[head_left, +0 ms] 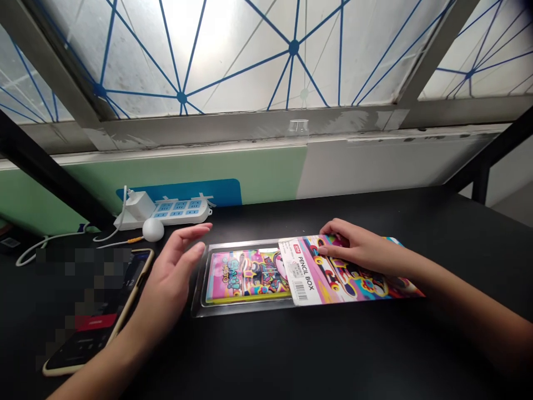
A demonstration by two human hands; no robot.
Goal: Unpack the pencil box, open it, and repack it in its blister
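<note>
Your left hand (169,278) hovers open, palm turned right, at the left end of the pencil box pack (250,278). Its fingers (194,236) are spread a little and have hold of nothing; they sit just beside the clear plastic blister (200,289), and from this view you cannot tell whether they touch it.

Your right hand (358,247) lies on the printed card sleeve (353,272) at the far side of the pack's right half. Its fingers (333,236) rest on top of the sleeve, slightly curved and not closed around anything, so the hand is pressing on the pack rather than gripping it.

The pack lies flat on the black desk (458,228), roughly between your hands and lengthwise from left to right. A colourful cartoon-printed box shows through the blister at the left, and the sleeve covers the right part, with a white label (302,272) reading "PENCIL BOX" and a barcode at its left edge.

Near your left forearm, a phone (102,311) in a gold-edged case lies on the desk, its screen partly blurred. Farther left, a white power strip (179,212) holds a plugged-in white charger (139,204), with a white ball (152,229) just in front of it. Beyond the desk, a clear plastic cup (298,129) stands on the window ledge beneath frosted panes crossed by blue lines.
</note>
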